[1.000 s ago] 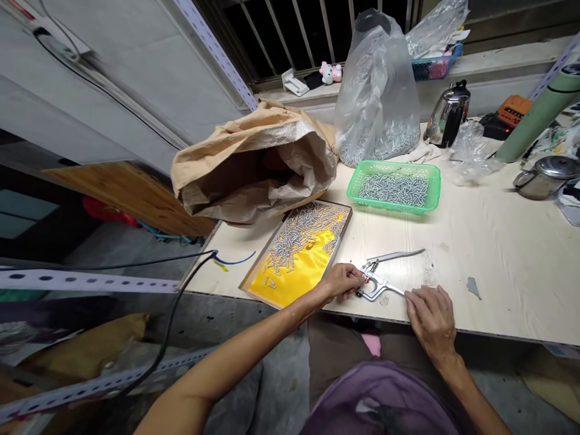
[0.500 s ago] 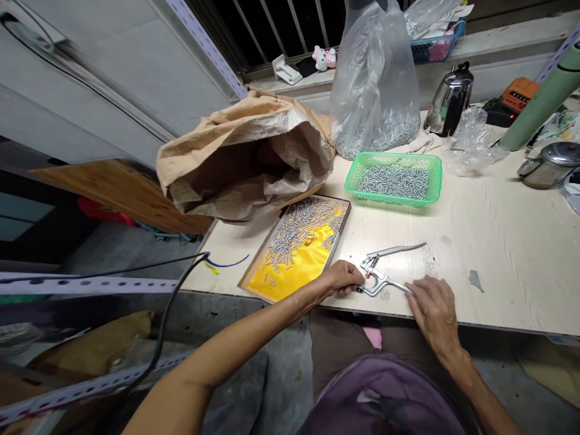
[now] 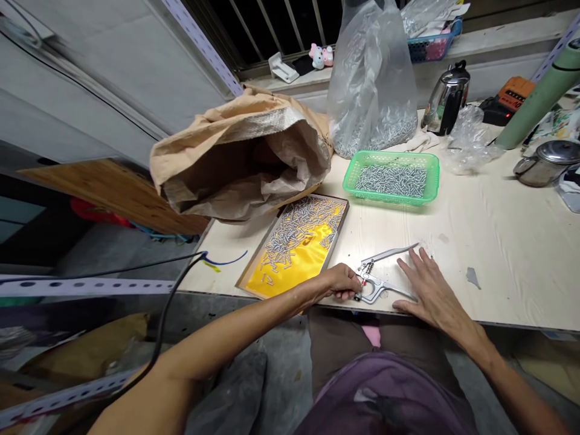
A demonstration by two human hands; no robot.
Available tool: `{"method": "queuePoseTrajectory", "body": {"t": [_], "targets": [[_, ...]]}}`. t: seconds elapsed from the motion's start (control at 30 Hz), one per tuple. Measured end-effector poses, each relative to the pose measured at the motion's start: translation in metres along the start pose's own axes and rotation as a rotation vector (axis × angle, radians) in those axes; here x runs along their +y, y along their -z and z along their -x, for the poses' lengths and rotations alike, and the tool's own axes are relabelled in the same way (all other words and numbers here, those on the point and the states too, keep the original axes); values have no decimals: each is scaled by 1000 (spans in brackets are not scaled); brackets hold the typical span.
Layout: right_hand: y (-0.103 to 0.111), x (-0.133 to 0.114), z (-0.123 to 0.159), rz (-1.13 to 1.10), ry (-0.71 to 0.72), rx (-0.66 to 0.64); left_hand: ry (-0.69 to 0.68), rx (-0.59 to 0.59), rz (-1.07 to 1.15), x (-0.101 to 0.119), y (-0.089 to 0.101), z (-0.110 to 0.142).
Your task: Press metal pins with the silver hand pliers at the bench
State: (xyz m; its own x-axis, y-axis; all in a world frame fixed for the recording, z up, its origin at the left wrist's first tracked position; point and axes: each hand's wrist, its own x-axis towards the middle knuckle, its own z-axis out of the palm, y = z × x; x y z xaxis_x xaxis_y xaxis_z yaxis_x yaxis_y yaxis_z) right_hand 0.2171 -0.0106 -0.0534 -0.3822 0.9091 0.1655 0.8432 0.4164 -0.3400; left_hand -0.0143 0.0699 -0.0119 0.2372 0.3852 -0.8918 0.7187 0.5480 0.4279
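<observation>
Silver spring-loaded pliers (image 3: 377,290) lie on the table near its front edge, their two handles spread apart and pointing right. At their jaw end, beside a small red part, my left hand (image 3: 343,282) is closed in a pinch; what sits between the fingertips is hidden. My right hand (image 3: 430,293) is open over the handle ends, fingers spread, with the thumb by the lower handle and the fingertips near the upper one. Left of the pliers is a shallow tray (image 3: 336,234) with a yellow lining and many small metal pins (image 3: 283,237).
Behind the pliers stands a green plastic basket (image 3: 389,197) of similar metal pieces. A large open paper sack (image 3: 244,157) overhangs the tray's far end. Farther back are a clear bag (image 3: 371,84) of metal pieces, a kettle (image 3: 446,99) and a green cylinder (image 3: 539,99).
My right hand has opened from the lower handle and spread its fingers toward the upper one. The upper handle's end sits slightly nearer my left hand. My left hand keeps its pinch.
</observation>
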Motion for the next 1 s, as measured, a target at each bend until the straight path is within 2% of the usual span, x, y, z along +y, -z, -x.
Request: {"method": "queuePoseTrajectory", "body": {"t": [0.13, 0.27, 0.47, 0.6, 0.8, 0.87, 0.9, 1.0], "targets": [[7, 15, -25, 37, 66, -225, 37, 14, -29, -2, -4, 1], [18, 15, -40, 76, 91, -317, 66, 4, -23, -5, -6, 0], [30, 4, -44, 109, 124, -280, 68, -10, 14, -8, -7, 2], [26, 4, -40, 86, 153, -199, 59, -14, 35, -8, -8, 4], [20, 3, -34, 38, 164, -157, 36, 19, 19, -12, -11, 9], [19, 3, -32, 15, 167, -141, -16, 89, -95, -15, -14, 15], [18, 2, -31, 9, 171, -133, -76, 168, -187, -17, -16, 19], [16, -1, -27, 14, 183, -110, -383, 458, -507, -20, -25, 29]]}}
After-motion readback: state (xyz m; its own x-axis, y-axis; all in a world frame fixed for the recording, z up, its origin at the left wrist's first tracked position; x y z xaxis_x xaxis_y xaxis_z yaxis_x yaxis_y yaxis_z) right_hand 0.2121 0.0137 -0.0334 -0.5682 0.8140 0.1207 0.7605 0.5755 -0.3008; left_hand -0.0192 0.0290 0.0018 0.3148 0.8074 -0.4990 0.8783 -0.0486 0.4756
